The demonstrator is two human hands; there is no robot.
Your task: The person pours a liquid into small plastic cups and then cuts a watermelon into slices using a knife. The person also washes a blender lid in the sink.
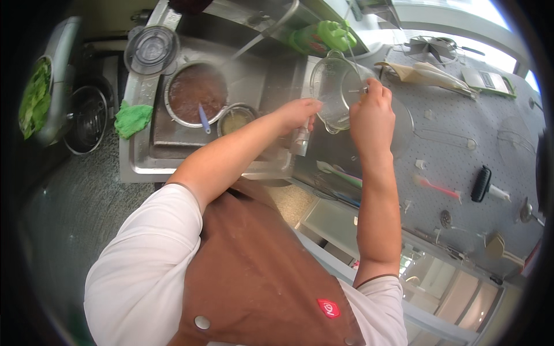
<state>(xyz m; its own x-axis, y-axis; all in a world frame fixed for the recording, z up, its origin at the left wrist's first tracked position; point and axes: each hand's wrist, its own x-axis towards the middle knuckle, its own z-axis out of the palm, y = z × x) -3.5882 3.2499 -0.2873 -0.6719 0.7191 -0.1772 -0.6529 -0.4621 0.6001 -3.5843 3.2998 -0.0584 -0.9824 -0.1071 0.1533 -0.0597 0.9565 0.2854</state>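
My right hand (pixel 372 112) is closed at the right side of a clear jug (pixel 333 95), its fingertips pinched by the jug's edge. The jug is held up at the right end of the steel sink (pixel 277 86). Just left of the jug, my left hand (pixel 298 115) has its fingers curled. A pale, blurred piece shows below that hand; its kind cannot be made out. Within the sink, a round metal bowl (pixel 196 93) holds reddish-brown contents, and a lavender-handled utensil (pixel 204 119) leans over its rim. A smaller bowl (pixel 236 119) with yellowish contents stands beside it.
A clear round lid (pixel 151 51) and a green cloth (pixel 134 119) lie on the sink's left edge. The faucet (pixel 268 32) reaches over the basin near a green bottle (pixel 323 37). Several utensils hang on a grey perforated board (pixel 438 124) at right.
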